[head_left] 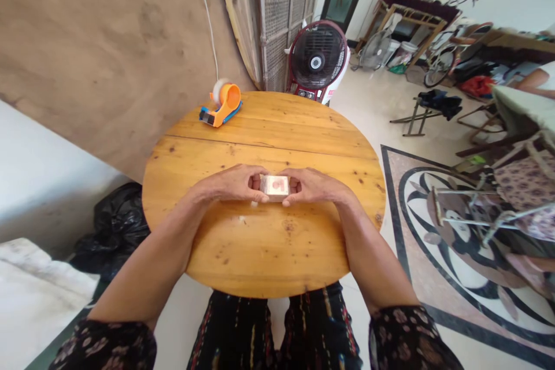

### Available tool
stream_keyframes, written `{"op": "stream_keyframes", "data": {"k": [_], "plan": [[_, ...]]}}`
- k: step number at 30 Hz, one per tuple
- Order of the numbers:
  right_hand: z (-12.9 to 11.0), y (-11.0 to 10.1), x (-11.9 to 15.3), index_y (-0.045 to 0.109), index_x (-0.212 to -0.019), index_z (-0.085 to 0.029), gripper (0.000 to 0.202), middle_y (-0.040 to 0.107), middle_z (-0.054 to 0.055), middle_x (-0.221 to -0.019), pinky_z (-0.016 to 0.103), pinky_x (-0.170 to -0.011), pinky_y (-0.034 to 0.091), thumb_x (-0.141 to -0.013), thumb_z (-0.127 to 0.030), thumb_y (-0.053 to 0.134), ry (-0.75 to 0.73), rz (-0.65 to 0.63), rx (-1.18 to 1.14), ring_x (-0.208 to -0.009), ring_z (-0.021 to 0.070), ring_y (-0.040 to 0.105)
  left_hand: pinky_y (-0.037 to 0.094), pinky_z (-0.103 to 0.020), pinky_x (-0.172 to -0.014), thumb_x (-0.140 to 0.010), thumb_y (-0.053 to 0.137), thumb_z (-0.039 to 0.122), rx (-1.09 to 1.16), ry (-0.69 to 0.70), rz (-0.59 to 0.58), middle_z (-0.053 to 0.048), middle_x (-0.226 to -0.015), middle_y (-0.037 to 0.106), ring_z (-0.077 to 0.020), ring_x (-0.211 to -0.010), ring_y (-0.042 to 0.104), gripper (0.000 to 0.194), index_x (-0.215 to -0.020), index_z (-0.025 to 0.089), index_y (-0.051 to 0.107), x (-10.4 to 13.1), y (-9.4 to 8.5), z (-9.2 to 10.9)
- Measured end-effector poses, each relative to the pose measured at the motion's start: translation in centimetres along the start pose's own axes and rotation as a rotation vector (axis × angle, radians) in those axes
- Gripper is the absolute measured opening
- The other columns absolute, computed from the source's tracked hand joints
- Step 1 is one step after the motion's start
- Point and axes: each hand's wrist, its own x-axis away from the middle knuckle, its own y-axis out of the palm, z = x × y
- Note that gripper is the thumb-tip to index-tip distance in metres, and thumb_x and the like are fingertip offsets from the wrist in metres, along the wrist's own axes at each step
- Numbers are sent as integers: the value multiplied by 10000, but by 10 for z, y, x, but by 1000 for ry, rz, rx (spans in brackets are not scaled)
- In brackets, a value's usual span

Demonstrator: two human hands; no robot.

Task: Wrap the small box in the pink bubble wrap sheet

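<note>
Between my hands is a small pale box with a reddish mark on top (pixel 277 185), at the middle of the round wooden table (pixel 269 254). My left hand (pixel 240 183) holds its left end, thumb in front and fingers behind. The right end is gripped the same way by my right hand (pixel 310 186). A tiny whitish scrap (pixel 254 204) lies on the wood just below my left thumb. Whether the box rests on the tabletop or is slightly lifted, I cannot tell.
An orange and blue tape dispenser (pixel 223 105) stands at the table's back left edge. Behind the table is a dark red fan (pixel 317 62). Black bags (pixel 121 219) lie on the left. Part of another person's arm (pixel 535 79) shows at the far right.
</note>
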Motion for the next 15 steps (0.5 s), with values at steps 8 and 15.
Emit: {"op": "stream_keyframes", "data": {"k": [8, 15], "plan": [[3, -7, 5, 742, -1006, -191, 277, 690, 29, -862, 294, -733, 468, -815, -391, 734, -128, 296, -289, -762, 150, 608, 392, -269, -628, -697, 708, 506, -11, -28, 10, -13, -797, 668, -181, -701, 588, 640, -1253, 196, 636, 0, 1, 1], [-3, 10, -8, 755, -893, -213, 124, 682, 25, -877, 279, -744, 471, -812, -307, 750, -267, 301, -216, -805, 148, 621, 362, -255, -609, -738, 671, 484, -69, 17, 31, -7, -787, 652, -162, -684, 554, 474, -1129, 216, 684, 0, 2, 6]]}}
